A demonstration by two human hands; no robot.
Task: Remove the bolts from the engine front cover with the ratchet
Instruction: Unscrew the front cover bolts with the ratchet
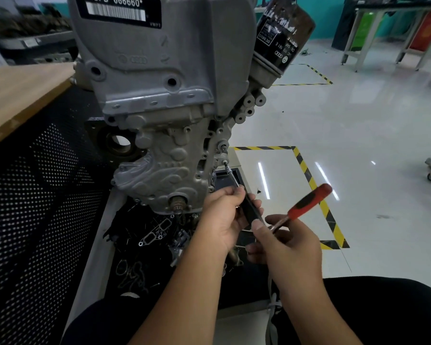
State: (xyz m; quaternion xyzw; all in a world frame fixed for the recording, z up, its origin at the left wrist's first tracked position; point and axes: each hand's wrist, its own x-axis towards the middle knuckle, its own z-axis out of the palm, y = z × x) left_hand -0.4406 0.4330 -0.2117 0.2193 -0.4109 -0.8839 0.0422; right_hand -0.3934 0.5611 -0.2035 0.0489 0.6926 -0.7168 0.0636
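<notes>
A grey engine front cover [159, 168] stands upright before me. A thin extension bar [232, 176] runs from a bolt [224, 162] on the cover's right edge down into my hands. My left hand [224, 217] grips the bar's black lower part, with its fingers curled round it. My right hand [283, 241] holds the ratchet [306, 204], whose red and black handle points up to the right. Its head is hidden between my fingers.
A black oil filter [283, 33] sticks out at the engine's upper right. A wooden bench top [20, 95] with a perforated black panel [35, 207] stands at the left. Loose gaskets and parts [154, 235] lie in a tray below the engine. Yellow-black floor tape [309, 175] marks the floor.
</notes>
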